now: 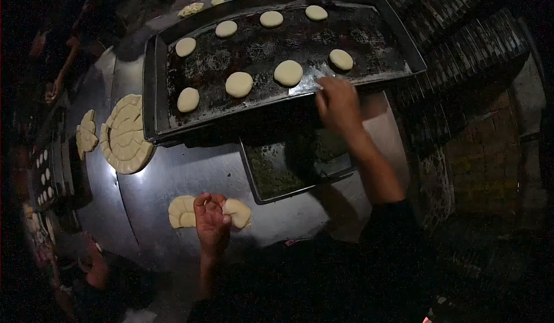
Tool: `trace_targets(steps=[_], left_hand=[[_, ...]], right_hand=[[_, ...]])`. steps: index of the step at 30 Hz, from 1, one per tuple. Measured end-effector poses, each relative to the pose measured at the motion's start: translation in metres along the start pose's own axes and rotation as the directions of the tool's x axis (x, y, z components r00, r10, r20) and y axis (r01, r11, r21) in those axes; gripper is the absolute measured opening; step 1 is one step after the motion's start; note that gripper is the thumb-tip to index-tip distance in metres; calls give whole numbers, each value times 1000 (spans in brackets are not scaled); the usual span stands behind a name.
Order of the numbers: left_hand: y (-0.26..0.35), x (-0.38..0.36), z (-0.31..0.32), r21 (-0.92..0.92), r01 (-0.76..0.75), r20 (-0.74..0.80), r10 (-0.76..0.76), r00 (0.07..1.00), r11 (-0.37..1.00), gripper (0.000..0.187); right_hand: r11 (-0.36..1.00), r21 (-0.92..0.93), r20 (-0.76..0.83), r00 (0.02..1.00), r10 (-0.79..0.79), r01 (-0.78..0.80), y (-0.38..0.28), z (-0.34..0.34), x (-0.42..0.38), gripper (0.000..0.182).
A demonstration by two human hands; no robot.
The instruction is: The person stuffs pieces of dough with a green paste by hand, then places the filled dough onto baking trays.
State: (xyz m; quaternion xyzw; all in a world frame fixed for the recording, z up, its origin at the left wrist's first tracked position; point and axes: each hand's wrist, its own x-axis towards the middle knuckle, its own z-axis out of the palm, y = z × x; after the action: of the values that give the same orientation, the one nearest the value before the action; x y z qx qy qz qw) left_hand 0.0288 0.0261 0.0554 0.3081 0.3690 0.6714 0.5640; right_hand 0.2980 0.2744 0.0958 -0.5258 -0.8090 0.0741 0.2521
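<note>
My right hand (339,105) is over the near rim of a large dark baking tray (266,110), with thumb and forefinger apart and no dough visible between them. Just left of its fingertips lies a flattened dough round (288,73), and another dough round (340,60) is beyond them. More rounds sit in two rows on the tray. Low over the metal table, my left hand (212,222) has its palm up and fingers curled. A smooth piece of dough (237,212) shows against its fingertips and thumb, seemingly gripped. Cut dough (182,211) lies on the table beside this hand.
A big scored dough disc (126,135) and a smaller cut dough piece (87,133) lie on the metal table (167,176). A shallow greasy tray (271,176) sits below the baking tray. Dark racks (473,51) stand at right. Other people's hands show at the left and top.
</note>
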Motion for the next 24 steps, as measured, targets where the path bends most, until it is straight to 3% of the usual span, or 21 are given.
trace_targets(steps=[1,2,3,4,5,6,7,9,10,11,13,14,17,19,21,23,24], left_hand=[[1,4,3,-17,-23,9,23,1000,1000,57],[1,5,6,-35,-46,16,47,999,998,59],[0,4,9,-35,-45,16,46,999,998,59],[1,4,11,24,-84,39,83,996,996,60],[3,3,14,82,-123,68,117,991,989,60],[4,0,20,224,-247,132,222,966,943,48],[7,-5,28,221,-251,140,224,964,942,48],[21,-17,45,447,-454,159,431,888,770,43],[29,-20,59,584,-521,152,546,824,622,44],[31,-27,57,585,-526,154,553,819,617,44],[32,-43,50,383,-552,8,595,803,740,48],[35,-45,56,310,-622,-33,662,749,719,49],[33,-55,27,481,-557,-88,670,737,677,51],[28,-62,7,479,-526,-95,637,765,703,52],[24,-73,-5,365,-204,-353,337,873,909,53],[15,-80,-16,346,-107,-358,237,903,932,51],[10,-77,-11,252,-43,-376,139,916,967,50]], right_hand=[[982,171,-123,990,-65,86,-33,0,-28,33],[871,487,-22,998,-58,61,-63,3,-55,42],[673,737,155,986,-67,-70,-98,3,-79,46],[363,899,314,938,-145,-245,-126,11,-109,52],[366,922,241,928,-285,-127,-147,12,-125,49],[400,916,121,973,-196,-33,-165,20,-141,37],[403,915,113,975,-194,-26,-173,14,-146,37],[466,885,63,982,-177,27,-186,-1,-146,28],[542,823,-41,970,-241,169,-193,-9,-147,27],[539,824,-46,968,-247,177,-203,-13,-154,27],[483,796,-250,925,-286,364,-222,-13,-169,28],[480,762,-354,900,-252,434,-235,-5,-179,25],[557,718,-418,899,-133,416,-256,22,-195,26],[540,768,-323,936,-137,344,-263,21,-198,27],[545,833,9,982,-187,96,-256,9,-202,24],[621,778,64,971,-231,97,-244,-3,-203,24],[720,690,132,963,-233,80,-238,-7,-201,21]])
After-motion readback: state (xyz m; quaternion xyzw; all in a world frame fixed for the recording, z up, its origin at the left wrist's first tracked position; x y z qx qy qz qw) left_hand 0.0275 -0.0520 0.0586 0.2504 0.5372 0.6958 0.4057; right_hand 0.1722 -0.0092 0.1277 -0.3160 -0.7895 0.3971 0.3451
